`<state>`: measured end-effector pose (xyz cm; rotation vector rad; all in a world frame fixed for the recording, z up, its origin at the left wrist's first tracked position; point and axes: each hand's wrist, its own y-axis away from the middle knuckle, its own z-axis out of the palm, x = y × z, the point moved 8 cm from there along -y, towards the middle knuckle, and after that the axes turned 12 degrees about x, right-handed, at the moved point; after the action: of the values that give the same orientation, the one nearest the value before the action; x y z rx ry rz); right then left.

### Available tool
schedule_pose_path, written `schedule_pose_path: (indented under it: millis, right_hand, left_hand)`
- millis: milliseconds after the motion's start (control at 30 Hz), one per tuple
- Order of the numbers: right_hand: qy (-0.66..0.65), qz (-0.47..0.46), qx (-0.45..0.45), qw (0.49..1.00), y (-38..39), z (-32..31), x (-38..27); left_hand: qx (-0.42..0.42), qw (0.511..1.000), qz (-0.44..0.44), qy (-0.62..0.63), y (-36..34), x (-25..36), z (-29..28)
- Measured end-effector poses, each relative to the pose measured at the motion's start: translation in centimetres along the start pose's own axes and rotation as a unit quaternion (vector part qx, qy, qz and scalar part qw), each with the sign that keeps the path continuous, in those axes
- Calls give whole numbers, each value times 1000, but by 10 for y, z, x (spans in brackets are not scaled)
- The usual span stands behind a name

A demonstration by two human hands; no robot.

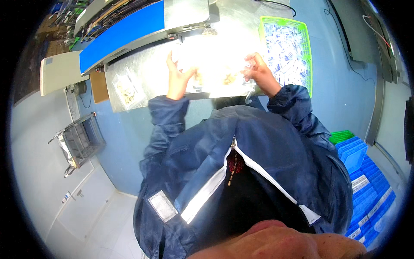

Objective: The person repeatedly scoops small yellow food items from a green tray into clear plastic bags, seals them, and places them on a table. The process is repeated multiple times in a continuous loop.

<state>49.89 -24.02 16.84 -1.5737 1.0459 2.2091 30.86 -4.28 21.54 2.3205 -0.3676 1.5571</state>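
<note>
Over the brightly lit work table, my left hand is open, its thumb and index finger spread apart. My right hand has its fingers bent together in a pinch at the right side of the glare; what they hold is washed out, though clear film shows close by. Between the hands lie small tan pieces, seemingly in or on clear plastic. More tan bits sit beside my left thumb. Strong light hides much of the table's middle.
A green basket full of small white-and-blue packets stands to the right. Clear bags with pale pieces lie at the left. A machine with a blue panel spans the back left. Blue crates are stacked at lower right.
</note>
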Motion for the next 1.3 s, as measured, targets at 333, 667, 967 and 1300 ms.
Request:
schedule_pose_path:
  millis: [333,667,967,1300]
  right_hand:
    - [308,-242,-80,916,52,-12,-70]
    - [41,-1,-50,998,33,-54,-37]
    - [595,-166,234,751,0,-194,-22]
    - [359,-286,302,836,-40,-214,-71]
  left_hand:
    - [-135,852,-441,250,77,-67,53]
    - [-200,859,-355,309,65,-48,61]
    - [-121,863,-319,373,22,-47,39]
    - [-161,802,-381,432,36,-53,63]
